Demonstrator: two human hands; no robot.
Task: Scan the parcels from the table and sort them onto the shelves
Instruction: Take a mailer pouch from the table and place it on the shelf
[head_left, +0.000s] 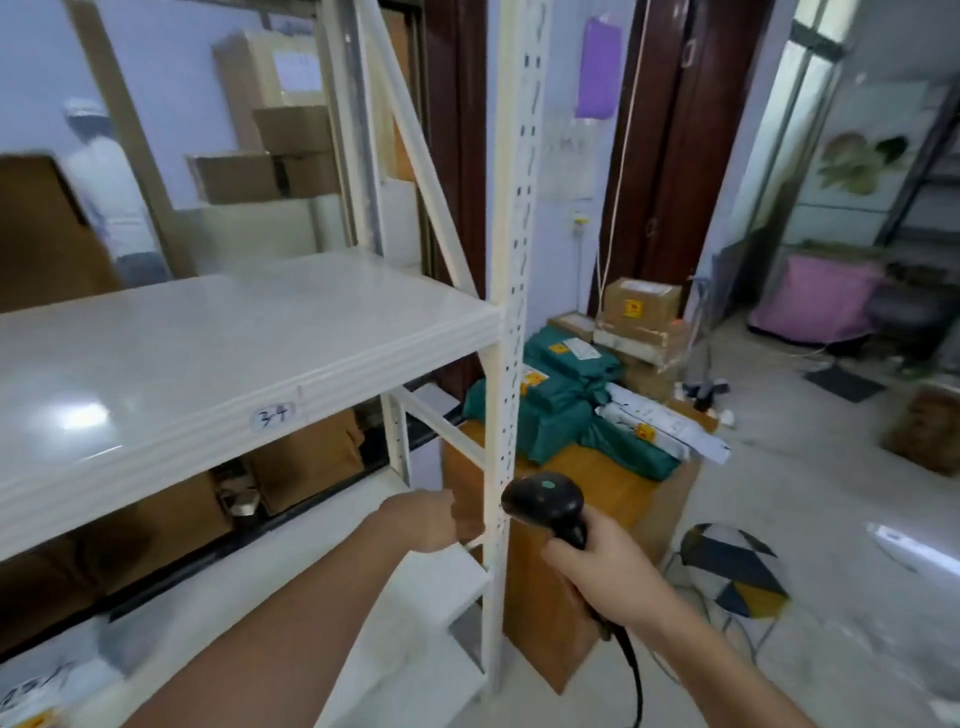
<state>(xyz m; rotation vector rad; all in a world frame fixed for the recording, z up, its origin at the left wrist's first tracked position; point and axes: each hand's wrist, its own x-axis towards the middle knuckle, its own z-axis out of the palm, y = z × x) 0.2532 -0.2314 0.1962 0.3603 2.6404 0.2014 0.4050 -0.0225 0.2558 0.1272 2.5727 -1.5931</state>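
— Gripping what, the right hand (602, 564)?
— Its fingers wrap the black scanner (548, 506), cable trailing down.
— And the left hand (423, 522)?
— Reaching toward the shelf post (506, 364); its fingers are hidden, so I cannot tell.
— Where are the parcels (566, 410)?
— Green and white bags piled on the wooden table (597, 483), beyond the white shelf (208, 353).

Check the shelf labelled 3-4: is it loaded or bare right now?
Bare, where it shows: the white shelf board above the 3-4 label carries no parcel. Its far left end runs out of view behind a blurred brown box.
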